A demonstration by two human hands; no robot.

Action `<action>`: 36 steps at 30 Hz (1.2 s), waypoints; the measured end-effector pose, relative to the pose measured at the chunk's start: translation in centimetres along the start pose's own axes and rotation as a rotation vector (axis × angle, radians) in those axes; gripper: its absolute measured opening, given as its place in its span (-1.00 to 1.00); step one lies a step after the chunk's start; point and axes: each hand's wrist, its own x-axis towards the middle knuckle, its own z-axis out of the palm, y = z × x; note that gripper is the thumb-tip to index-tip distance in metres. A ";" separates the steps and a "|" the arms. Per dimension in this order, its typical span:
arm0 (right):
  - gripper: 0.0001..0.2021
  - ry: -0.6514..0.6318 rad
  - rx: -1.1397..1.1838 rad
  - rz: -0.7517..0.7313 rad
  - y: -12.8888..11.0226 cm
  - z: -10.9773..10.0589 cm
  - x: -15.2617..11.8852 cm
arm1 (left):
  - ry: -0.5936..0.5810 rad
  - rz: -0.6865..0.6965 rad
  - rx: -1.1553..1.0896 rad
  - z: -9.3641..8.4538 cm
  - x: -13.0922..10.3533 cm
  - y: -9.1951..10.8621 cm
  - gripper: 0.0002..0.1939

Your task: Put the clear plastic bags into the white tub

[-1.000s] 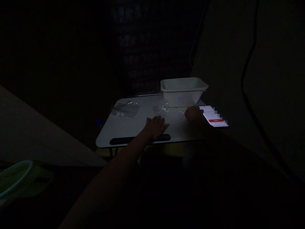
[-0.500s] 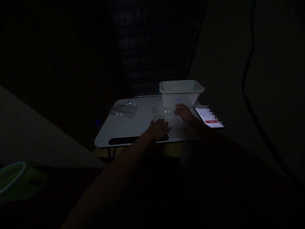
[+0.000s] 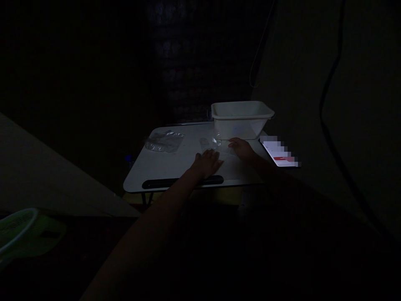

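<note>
left hand (image 3: 207,162) flat and open on table (image 3: 163,167) | right hand (image 3: 241,148) on clear plastic sheet (image 3: 221,146), grip unclear in the dark | sheet at tub's (image 3: 241,119) 7 o'clock, probably not yet smoothed | phone (image 3: 280,154) at 3 o'clock

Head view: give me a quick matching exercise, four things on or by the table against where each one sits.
Things:
1. white tub
2. crumpled clear bag
3. lit phone
4. left hand

Places:
a. table's right edge
b. flat on the table, near its front edge
c. far right corner
d. far left part of the table

Pairs: 1-c, 2-d, 3-a, 4-b
</note>
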 end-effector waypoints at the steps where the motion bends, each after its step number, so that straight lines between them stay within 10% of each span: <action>1: -0.71 0.002 -0.101 -0.019 -0.1 -0.2 -0.2 | 0.005 0.000 0.004 0.1 0.1 0.0 -0.42; 14: -0.57 -0.243 -0.657 -0.317 -0.4 0.2 -3.0 | -0.107 -0.016 0.013 -0.2 -0.6 0.5 -0.44; 36: -0.54 -0.227 -0.670 -0.483 -1.0 2.2 -3.0 | -0.104 -0.095 0.017 0.3 0.4 -0.8 -0.35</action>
